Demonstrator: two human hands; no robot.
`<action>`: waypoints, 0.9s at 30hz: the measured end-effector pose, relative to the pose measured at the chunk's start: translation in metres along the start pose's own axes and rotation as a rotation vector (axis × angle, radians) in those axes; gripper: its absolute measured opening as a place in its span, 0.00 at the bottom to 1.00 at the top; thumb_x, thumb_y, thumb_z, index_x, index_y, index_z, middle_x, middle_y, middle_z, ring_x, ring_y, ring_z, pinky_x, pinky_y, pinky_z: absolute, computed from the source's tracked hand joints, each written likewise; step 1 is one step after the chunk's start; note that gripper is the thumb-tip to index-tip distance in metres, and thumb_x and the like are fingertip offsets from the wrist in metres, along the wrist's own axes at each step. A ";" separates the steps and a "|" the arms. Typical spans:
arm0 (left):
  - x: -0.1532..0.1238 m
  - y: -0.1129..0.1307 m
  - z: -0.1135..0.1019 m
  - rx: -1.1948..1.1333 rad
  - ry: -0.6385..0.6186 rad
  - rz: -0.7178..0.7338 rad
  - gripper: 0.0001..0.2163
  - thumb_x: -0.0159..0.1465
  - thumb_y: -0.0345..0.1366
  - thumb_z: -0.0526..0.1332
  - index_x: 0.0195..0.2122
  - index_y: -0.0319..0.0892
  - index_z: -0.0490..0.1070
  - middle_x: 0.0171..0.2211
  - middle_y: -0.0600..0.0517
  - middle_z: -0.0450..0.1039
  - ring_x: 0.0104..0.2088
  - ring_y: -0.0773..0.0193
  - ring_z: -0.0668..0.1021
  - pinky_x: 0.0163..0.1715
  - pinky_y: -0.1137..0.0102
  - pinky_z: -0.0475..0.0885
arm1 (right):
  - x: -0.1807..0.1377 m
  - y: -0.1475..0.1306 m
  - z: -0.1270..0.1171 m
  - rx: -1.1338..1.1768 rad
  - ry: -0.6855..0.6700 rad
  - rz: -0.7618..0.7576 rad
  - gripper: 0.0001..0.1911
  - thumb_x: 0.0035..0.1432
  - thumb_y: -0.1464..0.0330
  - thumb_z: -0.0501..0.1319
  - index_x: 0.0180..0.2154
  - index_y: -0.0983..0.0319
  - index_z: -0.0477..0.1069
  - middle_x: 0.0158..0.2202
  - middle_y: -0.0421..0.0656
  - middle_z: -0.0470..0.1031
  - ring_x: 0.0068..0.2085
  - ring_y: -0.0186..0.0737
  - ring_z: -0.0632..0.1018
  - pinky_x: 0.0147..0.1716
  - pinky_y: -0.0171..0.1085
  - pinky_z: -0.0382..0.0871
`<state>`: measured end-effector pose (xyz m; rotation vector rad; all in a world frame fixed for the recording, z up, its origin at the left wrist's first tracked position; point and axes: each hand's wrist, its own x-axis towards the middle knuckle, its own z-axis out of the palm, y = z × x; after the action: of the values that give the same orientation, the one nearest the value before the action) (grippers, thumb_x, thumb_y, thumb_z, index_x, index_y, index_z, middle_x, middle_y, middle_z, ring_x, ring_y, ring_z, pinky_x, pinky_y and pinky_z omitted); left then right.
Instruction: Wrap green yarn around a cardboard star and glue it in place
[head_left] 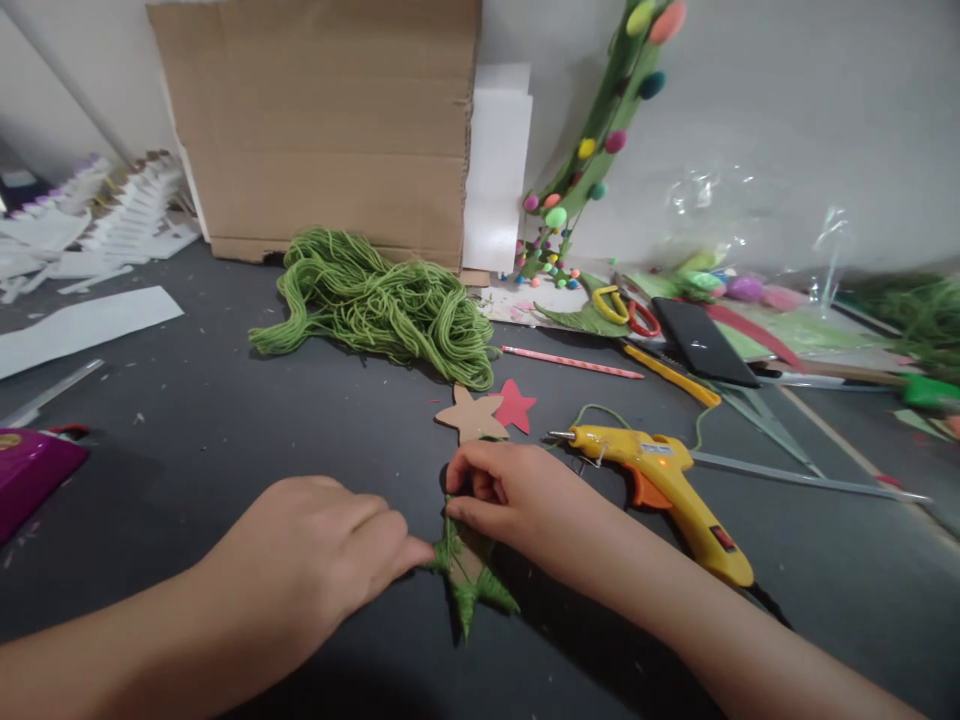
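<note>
A cardboard star partly wrapped in green yarn [471, 578] lies on the dark table [225, 420] near the front. My left hand [315, 560] presses its fingertips on the star's left point, fingers closed together. My right hand [510, 495] pinches the star's top part, fingers curled on it. Just behind my right hand lie a plain cardboard star [471, 414] and a red star [516, 406]. A big tangle of green yarn [375, 300] sits further back.
A yellow glue gun [660, 480] lies right of my right hand. Behind are a cardboard box [322, 120], a pink pencil [570, 362], scissors [626, 310], a black phone [705, 340] and a green pom-pom tree [592, 160]. A purple object [30, 470] sits left.
</note>
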<state>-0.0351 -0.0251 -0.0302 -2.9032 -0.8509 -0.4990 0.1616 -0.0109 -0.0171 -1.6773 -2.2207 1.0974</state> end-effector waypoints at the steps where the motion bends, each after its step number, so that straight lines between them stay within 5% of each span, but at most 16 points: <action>1: 0.002 0.002 -0.003 -0.040 -0.019 -0.006 0.20 0.68 0.36 0.44 0.20 0.43 0.67 0.16 0.55 0.67 0.16 0.66 0.67 0.19 0.68 0.55 | -0.001 0.000 -0.001 0.001 0.002 -0.010 0.02 0.49 0.72 0.60 0.30 0.61 0.69 0.20 0.34 0.63 0.22 0.30 0.65 0.20 0.30 0.52; 6: 0.008 0.001 -0.007 -0.280 -0.145 -0.037 0.13 0.66 0.32 0.47 0.34 0.45 0.72 0.29 0.54 0.74 0.28 0.66 0.72 0.28 0.73 0.64 | -0.002 -0.002 -0.002 0.008 -0.002 -0.014 0.03 0.50 0.73 0.60 0.30 0.62 0.69 0.21 0.34 0.64 0.22 0.30 0.64 0.20 0.30 0.51; 12: 0.001 -0.012 0.005 -0.484 -0.106 0.076 0.13 0.64 0.26 0.49 0.45 0.42 0.69 0.38 0.49 0.75 0.37 0.64 0.74 0.38 0.71 0.68 | 0.000 -0.001 0.000 0.014 0.000 -0.003 0.03 0.50 0.74 0.60 0.29 0.61 0.69 0.21 0.34 0.64 0.23 0.30 0.64 0.22 0.30 0.52; 20: 0.008 -0.013 -0.002 -0.563 -0.329 0.032 0.11 0.63 0.27 0.51 0.42 0.45 0.69 0.38 0.53 0.74 0.36 0.66 0.73 0.39 0.76 0.67 | 0.003 -0.003 -0.001 0.008 -0.018 0.038 0.04 0.49 0.75 0.61 0.28 0.61 0.68 0.22 0.34 0.65 0.24 0.31 0.64 0.23 0.30 0.52; 27: 0.009 -0.010 0.001 -0.592 -0.297 0.008 0.10 0.64 0.28 0.50 0.38 0.46 0.70 0.35 0.55 0.74 0.34 0.68 0.74 0.36 0.79 0.67 | 0.002 -0.001 0.000 -0.004 -0.008 0.025 0.04 0.49 0.74 0.61 0.28 0.61 0.67 0.23 0.34 0.65 0.25 0.31 0.64 0.24 0.30 0.53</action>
<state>-0.0333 -0.0118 -0.0288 -3.5923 -0.8378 -0.3725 0.1602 -0.0094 -0.0169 -1.7099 -2.2141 1.1081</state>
